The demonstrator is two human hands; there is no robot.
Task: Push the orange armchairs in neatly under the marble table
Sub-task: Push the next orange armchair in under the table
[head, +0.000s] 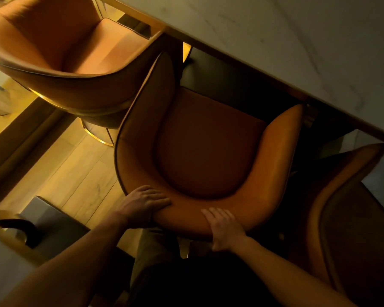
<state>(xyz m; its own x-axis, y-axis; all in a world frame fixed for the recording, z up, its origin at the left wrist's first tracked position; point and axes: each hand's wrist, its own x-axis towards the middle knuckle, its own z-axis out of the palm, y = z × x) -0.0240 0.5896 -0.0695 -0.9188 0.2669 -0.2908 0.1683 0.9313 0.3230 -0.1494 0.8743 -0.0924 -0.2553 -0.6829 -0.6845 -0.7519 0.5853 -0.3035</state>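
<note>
An orange armchair (208,142) with a curved back stands directly below me, its seat front tucked under the edge of the white marble table (297,36). My left hand (145,201) grips the top of the chair's backrest on the left. On the same rim, a little to the right, rests my right hand (224,229), fingers curled over it. A second orange armchair (60,47) stands at the upper left, its seat partly under the table. The back of a third orange armchair (346,209) shows at the right edge.
Wooden floor (80,173) lies to the left of the chair. A grey box-like object (44,216) and a dark round shape (16,227) sit at the lower left. My legs stand right behind the chair.
</note>
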